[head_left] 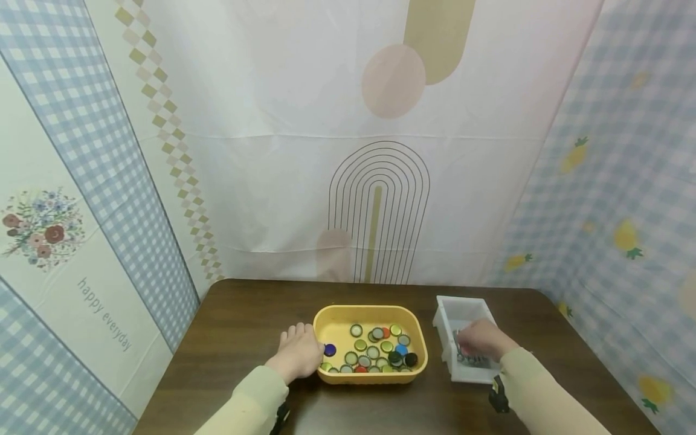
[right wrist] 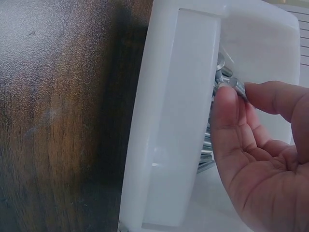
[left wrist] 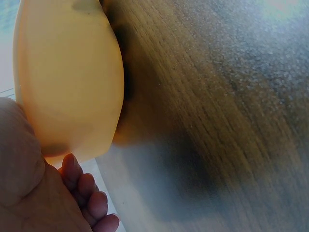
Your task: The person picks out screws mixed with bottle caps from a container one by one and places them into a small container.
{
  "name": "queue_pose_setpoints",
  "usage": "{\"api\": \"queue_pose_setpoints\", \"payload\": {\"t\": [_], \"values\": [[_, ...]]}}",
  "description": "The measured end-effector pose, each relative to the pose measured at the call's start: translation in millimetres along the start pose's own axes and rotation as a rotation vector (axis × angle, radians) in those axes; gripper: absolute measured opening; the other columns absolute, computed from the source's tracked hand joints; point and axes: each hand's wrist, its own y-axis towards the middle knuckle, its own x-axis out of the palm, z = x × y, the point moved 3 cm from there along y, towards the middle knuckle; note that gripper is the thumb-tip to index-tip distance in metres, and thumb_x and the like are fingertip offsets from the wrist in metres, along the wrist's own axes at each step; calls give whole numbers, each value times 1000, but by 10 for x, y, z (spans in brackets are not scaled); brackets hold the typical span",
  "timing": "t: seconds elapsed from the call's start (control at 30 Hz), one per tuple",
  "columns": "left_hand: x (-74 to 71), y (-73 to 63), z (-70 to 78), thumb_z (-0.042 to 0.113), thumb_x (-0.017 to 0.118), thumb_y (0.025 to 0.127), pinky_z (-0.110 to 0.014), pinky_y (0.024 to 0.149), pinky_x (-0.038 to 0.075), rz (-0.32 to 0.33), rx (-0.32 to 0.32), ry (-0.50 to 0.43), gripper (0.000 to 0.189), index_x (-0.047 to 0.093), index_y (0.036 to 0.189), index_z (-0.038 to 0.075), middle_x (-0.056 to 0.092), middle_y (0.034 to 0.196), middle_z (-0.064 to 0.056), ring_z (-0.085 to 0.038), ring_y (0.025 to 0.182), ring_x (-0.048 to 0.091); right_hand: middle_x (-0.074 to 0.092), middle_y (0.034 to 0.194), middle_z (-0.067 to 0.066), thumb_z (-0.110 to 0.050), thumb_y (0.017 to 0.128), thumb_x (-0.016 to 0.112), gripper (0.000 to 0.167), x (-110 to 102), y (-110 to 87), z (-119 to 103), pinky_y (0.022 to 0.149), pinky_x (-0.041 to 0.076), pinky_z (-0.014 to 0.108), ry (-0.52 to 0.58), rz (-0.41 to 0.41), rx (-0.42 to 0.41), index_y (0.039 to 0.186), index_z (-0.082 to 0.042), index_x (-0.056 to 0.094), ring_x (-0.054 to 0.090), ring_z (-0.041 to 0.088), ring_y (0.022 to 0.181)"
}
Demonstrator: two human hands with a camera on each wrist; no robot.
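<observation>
My left hand [head_left: 301, 352] grips the left edge of a yellow plastic bin [head_left: 370, 379], which also shows as a yellow wall [left wrist: 72, 77] beside the fingers in the left wrist view. Bottle caps in several colours lie in the bin, among them a dark blue cap [head_left: 330, 350] near that hand. Over on the right, my right hand [head_left: 483, 339] reaches into a white plastic box [head_left: 444, 323]. Its thumb and fingertips pinch a small silver bolt [right wrist: 235, 85]. More silver bolts [right wrist: 206, 145] lie in the box below, partly hidden by the hand and the box wall.
Both containers stand on a dark brown wooden table [head_left: 244, 314], with a strip of tabletop between them. A patterned cloth [head_left: 272, 199] hangs behind the table and along both sides.
</observation>
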Motion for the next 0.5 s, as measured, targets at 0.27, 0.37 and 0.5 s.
{"api": "queue_pose_setpoints", "payload": {"t": [0.27, 0.37, 0.5], "values": [[-8, -11, 8, 27, 53, 92, -51, 85, 31, 3, -3, -5, 32, 51, 103, -3, 43, 92, -13, -31, 89, 39, 59, 57, 7, -4, 78, 62, 13, 26, -6, 17, 56, 49, 30, 18, -15, 58, 65, 1, 60, 57, 16, 52], [-7, -10, 9, 27, 53, 92, -50, 85, 31, 3, -4, -4, 32, 51, 103, -3, 43, 92, -12, -31, 89, 39, 59, 59, 7, -3, 78, 62, 12, 34, 7, 36, 56, 50, 30, 49, -18, 78, 67, 1, 60, 58, 16, 53], [7, -3, 0, 27, 52, 92, -50, 85, 32, 2, -11, -1, 32, 51, 103, -3, 43, 92, -12, -31, 89, 39, 58, 61, 8, -1, 80, 62, 11, 40, 20, 63, 57, 51, 30, 113, -32, 91, 70, 2, 57, 59, 16, 54]]}}
